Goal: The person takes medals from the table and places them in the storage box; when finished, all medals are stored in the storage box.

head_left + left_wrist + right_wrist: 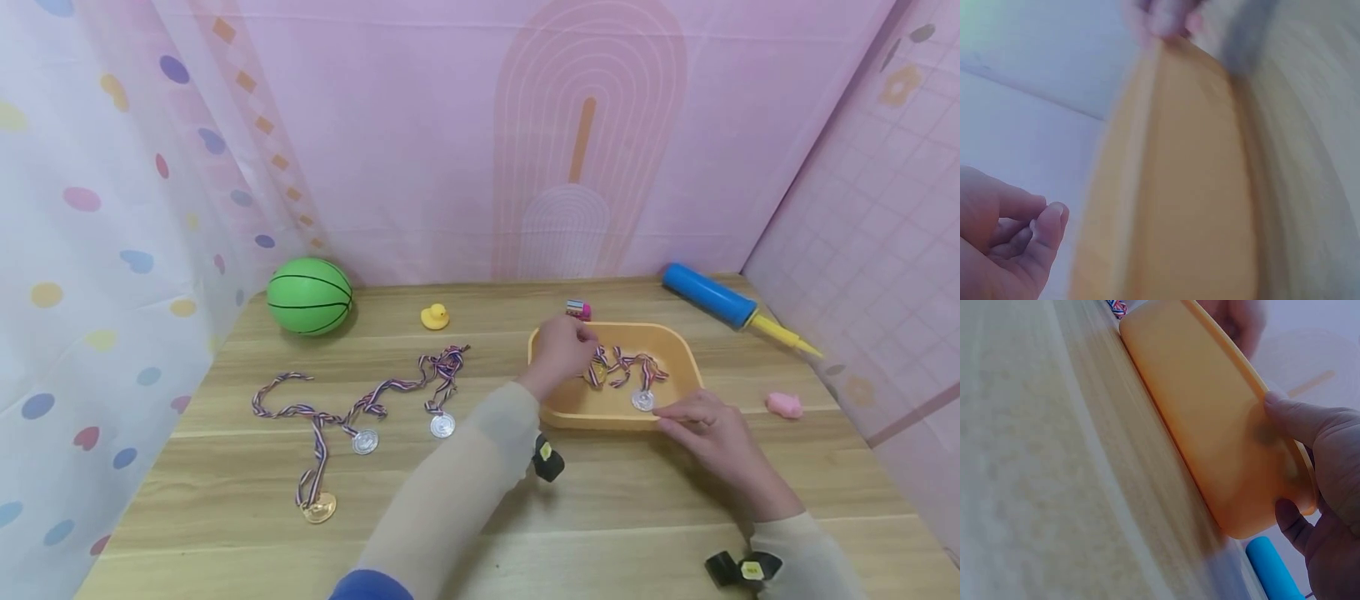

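Note:
My right hand (708, 429) grips the near right rim of an orange plastic basin (600, 422), thumb outside the wall in the right wrist view. Over the basin's left part is my left hand (562, 346). Its thumb and fingertips come together in the left wrist view (1013, 234), and nothing shows between them. Inside the basin lie a silver medal (642, 400) and a gold medal (596, 373) with striped ribbons, close below the left hand. Left of the basin, two silver medals (365, 442) and a gold medal (320, 507) lie with tangled ribbons (300, 410).
At the back left sits a green ball (310, 296), with a yellow rubber duck (435, 317) to its right. A small pink toy (579, 309) is behind the basin. A blue hand pump (708, 294) and a pink figure (784, 405) lie to the right. Patterned curtains enclose the table.

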Available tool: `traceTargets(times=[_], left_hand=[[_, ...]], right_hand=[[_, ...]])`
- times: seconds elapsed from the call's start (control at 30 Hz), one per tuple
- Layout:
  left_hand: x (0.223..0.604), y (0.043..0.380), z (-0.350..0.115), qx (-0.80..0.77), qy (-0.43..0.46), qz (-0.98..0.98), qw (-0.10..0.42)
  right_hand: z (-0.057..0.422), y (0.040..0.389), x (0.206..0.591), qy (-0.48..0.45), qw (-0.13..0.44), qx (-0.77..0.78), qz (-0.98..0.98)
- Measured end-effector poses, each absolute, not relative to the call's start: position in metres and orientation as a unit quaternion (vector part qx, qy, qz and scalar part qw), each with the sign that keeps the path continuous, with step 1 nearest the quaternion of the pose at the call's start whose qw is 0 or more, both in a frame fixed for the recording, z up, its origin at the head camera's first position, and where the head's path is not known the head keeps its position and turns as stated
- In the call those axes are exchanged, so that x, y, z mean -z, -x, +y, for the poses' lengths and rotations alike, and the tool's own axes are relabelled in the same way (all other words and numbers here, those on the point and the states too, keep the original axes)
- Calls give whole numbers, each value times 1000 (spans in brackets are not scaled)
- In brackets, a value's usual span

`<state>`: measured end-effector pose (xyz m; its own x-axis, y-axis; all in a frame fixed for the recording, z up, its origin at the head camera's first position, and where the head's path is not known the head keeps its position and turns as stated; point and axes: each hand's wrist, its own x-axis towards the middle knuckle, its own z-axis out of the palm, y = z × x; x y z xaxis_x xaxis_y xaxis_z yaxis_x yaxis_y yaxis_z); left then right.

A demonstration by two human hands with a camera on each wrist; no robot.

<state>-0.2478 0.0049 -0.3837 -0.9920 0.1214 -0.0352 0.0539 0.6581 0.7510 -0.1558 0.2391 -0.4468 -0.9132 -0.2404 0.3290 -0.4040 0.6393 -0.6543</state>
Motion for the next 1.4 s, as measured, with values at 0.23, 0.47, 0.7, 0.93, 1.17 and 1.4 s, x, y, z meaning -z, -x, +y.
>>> traceTargets(times=[0.23,0.47,0.7,0.93,1.17,1.4], left_hand=[[360,223,-36,-488,-69,870,-3],[354,193,-93,-557,-17,830,-16],[362,170,-139,-569,2,821,-48],[368,166,-173,-508,1,860,-46],[374,165,-200,-452,-4,891,-39],[389,168,-211,-390,-12,920,-17]], right_hand=[[238,157,447,-178,105,-387,-899],[240,156,447,-174,105,-385,-900],[239,156,444,-170,99,-383,-903],[238,154,445,-182,108,-379,-901],[237,155,445,-182,108,-379,-901],[239,155,446,-183,114,-378,-901]])
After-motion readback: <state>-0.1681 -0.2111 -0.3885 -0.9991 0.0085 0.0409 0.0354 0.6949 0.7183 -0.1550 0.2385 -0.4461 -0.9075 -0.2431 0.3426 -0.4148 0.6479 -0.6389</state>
